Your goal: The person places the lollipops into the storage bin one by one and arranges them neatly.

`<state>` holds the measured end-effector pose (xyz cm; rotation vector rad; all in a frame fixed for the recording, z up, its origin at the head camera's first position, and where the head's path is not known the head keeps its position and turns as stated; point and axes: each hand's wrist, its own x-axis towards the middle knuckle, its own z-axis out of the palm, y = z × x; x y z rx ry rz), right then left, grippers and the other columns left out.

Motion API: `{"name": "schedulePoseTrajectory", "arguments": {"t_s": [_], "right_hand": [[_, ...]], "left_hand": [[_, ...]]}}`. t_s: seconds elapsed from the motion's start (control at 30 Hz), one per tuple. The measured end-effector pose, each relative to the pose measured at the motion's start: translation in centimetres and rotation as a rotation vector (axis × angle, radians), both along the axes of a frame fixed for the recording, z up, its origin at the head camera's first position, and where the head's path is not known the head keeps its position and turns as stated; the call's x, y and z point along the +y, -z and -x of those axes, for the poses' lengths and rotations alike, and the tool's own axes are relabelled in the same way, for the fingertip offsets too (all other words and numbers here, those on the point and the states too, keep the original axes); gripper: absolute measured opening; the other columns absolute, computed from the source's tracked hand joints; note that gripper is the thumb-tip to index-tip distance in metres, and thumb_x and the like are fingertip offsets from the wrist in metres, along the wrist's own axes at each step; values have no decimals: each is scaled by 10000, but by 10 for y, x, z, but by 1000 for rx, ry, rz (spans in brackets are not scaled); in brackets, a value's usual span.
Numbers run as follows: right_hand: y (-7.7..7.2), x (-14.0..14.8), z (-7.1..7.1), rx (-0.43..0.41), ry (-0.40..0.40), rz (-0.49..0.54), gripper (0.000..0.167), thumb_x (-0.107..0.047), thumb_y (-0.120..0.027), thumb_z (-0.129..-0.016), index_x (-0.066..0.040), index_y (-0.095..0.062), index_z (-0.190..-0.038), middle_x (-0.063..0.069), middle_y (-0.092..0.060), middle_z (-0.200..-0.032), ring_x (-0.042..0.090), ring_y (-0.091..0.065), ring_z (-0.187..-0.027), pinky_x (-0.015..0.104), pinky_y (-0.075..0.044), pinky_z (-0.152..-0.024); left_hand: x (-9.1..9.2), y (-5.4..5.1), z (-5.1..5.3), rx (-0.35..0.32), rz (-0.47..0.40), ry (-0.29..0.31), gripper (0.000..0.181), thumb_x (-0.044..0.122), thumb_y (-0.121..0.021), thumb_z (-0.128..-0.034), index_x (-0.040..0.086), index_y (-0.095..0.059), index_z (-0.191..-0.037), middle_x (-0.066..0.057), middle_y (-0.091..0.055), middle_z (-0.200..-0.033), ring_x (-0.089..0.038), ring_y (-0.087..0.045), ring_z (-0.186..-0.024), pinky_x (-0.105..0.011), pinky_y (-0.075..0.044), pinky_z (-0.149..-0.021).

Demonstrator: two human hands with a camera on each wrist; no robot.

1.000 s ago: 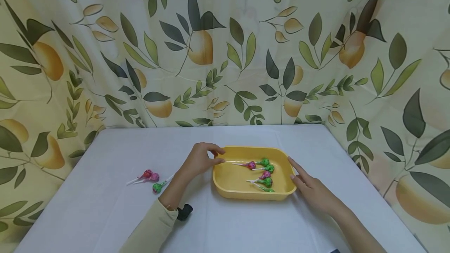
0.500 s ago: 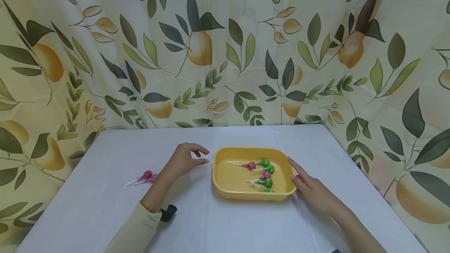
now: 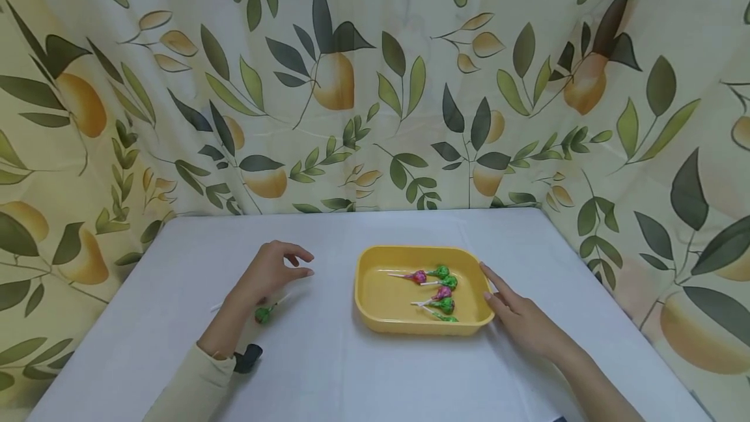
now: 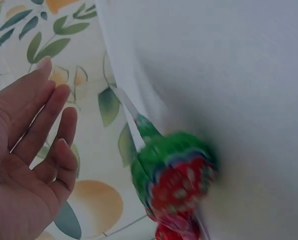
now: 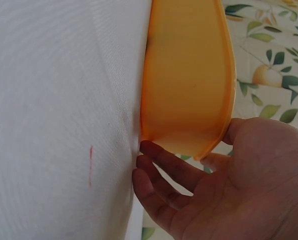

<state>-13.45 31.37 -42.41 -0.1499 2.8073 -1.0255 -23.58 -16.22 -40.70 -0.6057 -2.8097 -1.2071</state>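
Note:
My left hand (image 3: 263,275) is over the left part of the table, holding nothing, its thumb and fingers loosely bent and apart. Just below it lies a green-wrapped lollipop (image 3: 262,315), which shows large in the left wrist view with a pink-red lollipop (image 4: 176,230) behind it. In the head view that other candy is mostly hidden by the wrist. A yellow tray (image 3: 375,301) bears several green and pink lollipops, mainly in its right half. Against the tray's right end rests my right hand (image 3: 521,321), fingertips touching the outer wall near the rim.
A white cloth covers the table (image 3: 381,376). Behind it and at both sides hangs a leaf-and-fruit patterned curtain (image 3: 375,116). A black strap piece (image 3: 249,358) sticks out at my left wrist.
My left hand has left the tray's left rim and moved left across the table, toward the loose lollipops. The right hand and the tray have stayed in place.

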Motion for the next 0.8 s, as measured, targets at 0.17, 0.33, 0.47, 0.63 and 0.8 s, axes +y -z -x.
{"name": "schedulePoseTrajectory", "arguments": {"t_s": [0.17,0.33,0.47,0.63,0.8], "right_hand": [[1,0,2,-8,-5,2,649,-442,-410,-1121,-266,-127,-1678,215,-635,-1312,358,-602,-1160,665,-430,-973],[0,0,2,-9,-8,0,653,-435,-414,-1121,-256,-125,-1678,227,-629,-1321,380,-593,-1191,683,-422,-978],[0,0,1,-5,-8,-1,647,-445,-405,-1121,-267,-127,-1678,255,-611,-1351,449,-568,-1244,701,-402,-997],[-1,1,1,-6,0,-12,645,-460,-392,-1121,-277,-122,-1678,238,-622,-1337,421,-588,-1208,685,-414,-993],[-1,1,2,-7,4,-11,650,-458,-399,-1120,-272,-123,-1678,235,-625,-1334,393,-604,-1186,675,-426,-986]], "left_hand": [[-15,4,-1,-8,25,-19,208,117,-858,-856,75,-810,-1054,-61,-746,-1046,-229,-634,-951,-418,-491,-837],[-30,9,-4,-31,44,-58,212,116,-853,-861,76,-810,-1065,-68,-744,-1054,-247,-636,-972,-418,-507,-820],[-43,12,-5,-87,45,-103,222,112,-855,-859,72,-804,-1072,-81,-732,-1033,-223,-649,-828,-384,-532,-715],[-52,13,-6,-144,57,-136,232,137,-857,-859,82,-803,-1078,-62,-710,-988,-231,-625,-794,-360,-504,-673],[-59,10,-9,-166,72,-138,209,126,-864,-848,82,-809,-1045,-57,-708,-969,-257,-588,-908,-366,-500,-696]]}}
